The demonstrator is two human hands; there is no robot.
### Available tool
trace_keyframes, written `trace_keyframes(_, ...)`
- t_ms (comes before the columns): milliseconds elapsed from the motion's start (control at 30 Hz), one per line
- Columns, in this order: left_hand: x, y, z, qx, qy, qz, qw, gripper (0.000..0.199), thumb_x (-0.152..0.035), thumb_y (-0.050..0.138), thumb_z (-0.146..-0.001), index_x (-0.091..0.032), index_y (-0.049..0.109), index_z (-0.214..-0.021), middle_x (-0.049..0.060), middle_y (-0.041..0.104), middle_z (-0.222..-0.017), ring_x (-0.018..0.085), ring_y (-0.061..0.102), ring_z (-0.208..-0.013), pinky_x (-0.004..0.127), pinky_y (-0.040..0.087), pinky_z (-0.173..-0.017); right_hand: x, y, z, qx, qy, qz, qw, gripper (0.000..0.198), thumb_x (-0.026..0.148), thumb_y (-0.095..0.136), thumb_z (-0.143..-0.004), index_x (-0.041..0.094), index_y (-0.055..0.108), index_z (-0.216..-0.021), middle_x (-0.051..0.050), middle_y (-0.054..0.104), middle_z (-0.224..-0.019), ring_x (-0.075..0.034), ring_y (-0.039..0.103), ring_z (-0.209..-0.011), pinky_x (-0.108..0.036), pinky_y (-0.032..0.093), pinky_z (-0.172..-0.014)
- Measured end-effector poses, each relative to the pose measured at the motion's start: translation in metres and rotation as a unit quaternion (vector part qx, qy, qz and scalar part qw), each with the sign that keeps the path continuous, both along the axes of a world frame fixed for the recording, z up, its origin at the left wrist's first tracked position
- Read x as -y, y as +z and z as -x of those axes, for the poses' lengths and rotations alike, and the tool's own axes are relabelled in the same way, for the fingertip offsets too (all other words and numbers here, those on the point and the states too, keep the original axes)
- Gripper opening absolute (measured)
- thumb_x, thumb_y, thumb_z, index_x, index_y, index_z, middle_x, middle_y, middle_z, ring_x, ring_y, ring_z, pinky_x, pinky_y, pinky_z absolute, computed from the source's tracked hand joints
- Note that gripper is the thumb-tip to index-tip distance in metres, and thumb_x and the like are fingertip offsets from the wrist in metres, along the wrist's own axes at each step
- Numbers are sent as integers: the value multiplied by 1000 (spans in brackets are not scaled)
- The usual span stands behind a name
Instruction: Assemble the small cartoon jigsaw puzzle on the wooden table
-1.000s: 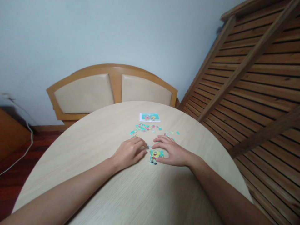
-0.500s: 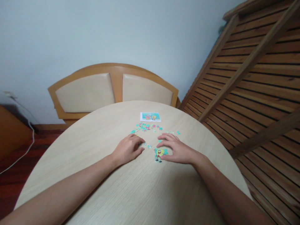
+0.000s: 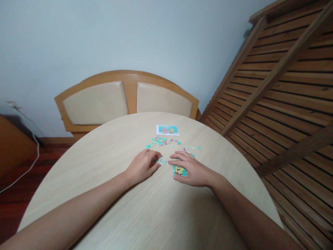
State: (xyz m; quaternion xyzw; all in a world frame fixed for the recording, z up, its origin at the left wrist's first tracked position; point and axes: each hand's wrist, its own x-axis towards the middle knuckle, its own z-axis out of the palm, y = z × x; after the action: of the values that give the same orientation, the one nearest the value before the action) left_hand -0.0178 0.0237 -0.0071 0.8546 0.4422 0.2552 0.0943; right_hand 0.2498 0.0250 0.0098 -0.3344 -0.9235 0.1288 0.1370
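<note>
A partly joined jigsaw puzzle with a yellow cartoon figure on teal lies on the table. My right hand rests over its right and lower parts, fingers spread and touching it, so much of it is hidden. To its left, a short row of small puzzle pieces lies between my hands. My left hand rests on the table at the left end of this row, fingers bent and thumb apart from them. Some pieces may be hidden under its fingertips.
Loose puzzle pieces are scattered beyond my hands, a few more to the right. Behind them lies a picture card. The round wooden table stands by a padded headboard and a slatted wooden frame.
My right hand has come down and leftward onto the joined puzzle, covering its lower part. Pink and teal pieces beyond it have come into sight. My left hand has barely moved.
</note>
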Motion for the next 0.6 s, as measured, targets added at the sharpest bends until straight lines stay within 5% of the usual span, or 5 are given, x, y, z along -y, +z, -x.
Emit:
trace_keyframes(333, 1, 3, 5, -24, 34, 22, 999, 22, -19, 60, -91, -19, 64, -113, 7, 72, -99, 24, 66, -92, 37, 53, -81, 0, -1, 2, 4, 4, -3, 1000, 62, 50, 67, -86, 26, 55, -141, -11, 52, -147, -33, 37, -141, -55, 24, -118)
trace_keyframes(600, -4, 0, 0, -16, 6, -10, 1000, 16, -26, 61, -94, -20, 67, -107, 7, 71, -103, 24, 63, -98, 37, 50, -89, 7, 0, 9, 12, 27, 3, 1000, 62, 52, 69, -83, 26, 58, -139, -8, 51, -150, -34, 35, -142, -53, 27, -117)
